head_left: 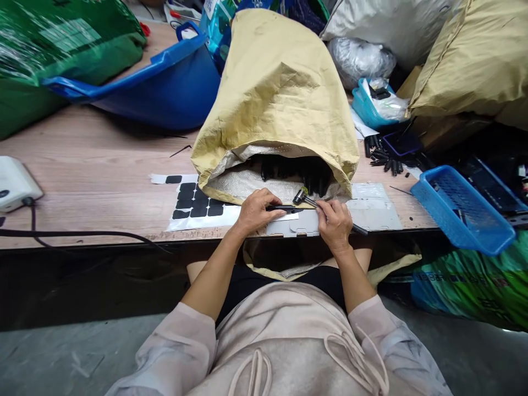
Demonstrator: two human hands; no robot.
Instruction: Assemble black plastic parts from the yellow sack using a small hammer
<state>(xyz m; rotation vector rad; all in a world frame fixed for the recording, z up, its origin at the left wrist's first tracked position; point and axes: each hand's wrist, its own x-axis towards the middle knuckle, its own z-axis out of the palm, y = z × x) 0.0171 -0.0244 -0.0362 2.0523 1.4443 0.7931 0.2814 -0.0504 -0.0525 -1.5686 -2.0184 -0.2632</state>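
Observation:
My left hand (256, 212) is closed on a thin black rod-like part (284, 208), pressing it flat near the table's front edge. My right hand (335, 223) grips the handle of a small hammer (300, 196) whose metal head rests just above the black part. Both hands work at the open mouth of a tan paper sack (276, 99) lying on its side, with several black parts (305, 170) inside it. A sheet of black adhesive pads (193, 203) lies to the left of my left hand. A grey flat plate (371, 212) lies under my right hand.
A blue basin (165, 88) and a green bag (49, 49) stand at the back left. A white device (14, 184) with a black cable (82, 235) is at the far left. Blue baskets (462, 209) and loose black parts (383, 157) sit right, with more sacks (474, 60) behind.

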